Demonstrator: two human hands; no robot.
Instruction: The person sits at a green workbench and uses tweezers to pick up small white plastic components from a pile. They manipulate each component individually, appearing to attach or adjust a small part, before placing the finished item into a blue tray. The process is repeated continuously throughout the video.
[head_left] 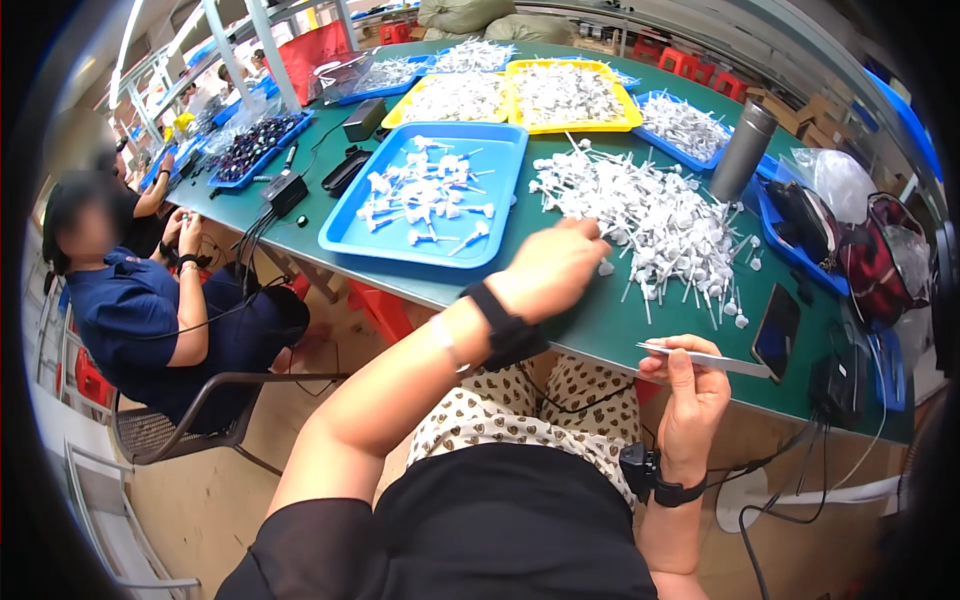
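A large heap of small white plastic parts (pixel 655 220), each with a rounded head and a thin stem, is spread over the green table. At the heap's near left edge is my left hand (pixel 555 265), palm down with its fingers curled; whatever they grip is hidden. One loose white part lies by its fingertips. My right hand (pixel 690 395) is closed on silver tweezers (pixel 725 363) in front of the table edge, their tips pointing left. To the left of the heap, a blue tray (pixel 345 225) holds a smaller scatter of the same white parts.
Behind stand two yellow trays (pixel 575 128) and a blue tray (pixel 715 160) of white parts. A grey flask (pixel 743 150), a phone (pixel 777 332) and bags (pixel 890 250) are at the right. A co-worker (pixel 150 300) sits at the left, beside cables (pixel 262 225).
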